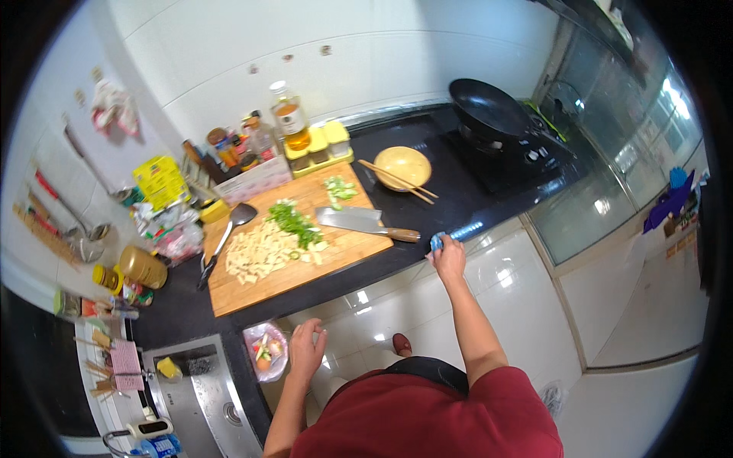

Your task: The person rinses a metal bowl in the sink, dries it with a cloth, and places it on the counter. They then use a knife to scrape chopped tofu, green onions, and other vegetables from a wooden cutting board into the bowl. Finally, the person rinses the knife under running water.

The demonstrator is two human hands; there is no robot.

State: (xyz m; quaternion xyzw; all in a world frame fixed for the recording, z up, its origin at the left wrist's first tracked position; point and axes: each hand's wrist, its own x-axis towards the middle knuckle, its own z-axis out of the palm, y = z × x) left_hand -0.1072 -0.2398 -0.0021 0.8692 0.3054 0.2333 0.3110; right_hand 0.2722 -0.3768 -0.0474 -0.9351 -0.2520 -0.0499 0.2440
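The person's right hand (449, 258) was clamped on a small blue thing (437, 242) at the front edge of the counter (179, 305), just beside the end of a cleaver's wooden handle; it was too small and covered to identify, and whether it touched the counter could not be told. The left hand (305, 347) hung near the counter's front edge, its fingers loosely bent and a little apart, just beside a scrap container (250, 336) with a plastic lining and food scraps inside.

The cleaver (351, 219) lay on the wooden cutting board (229, 294), its handle reaching past the right edge. Pale chopped pieces (259, 252) and chopped greens (290, 221) covered the middle of the board, and a black-headed spatula (243, 214) rested along its left side. Farther right stood a yellow bowl (416, 156) with chopsticks (421, 196) lying across it, and beyond that a black wok (489, 107) on the stove. A metal sink (164, 389) was set into the counter at the left.
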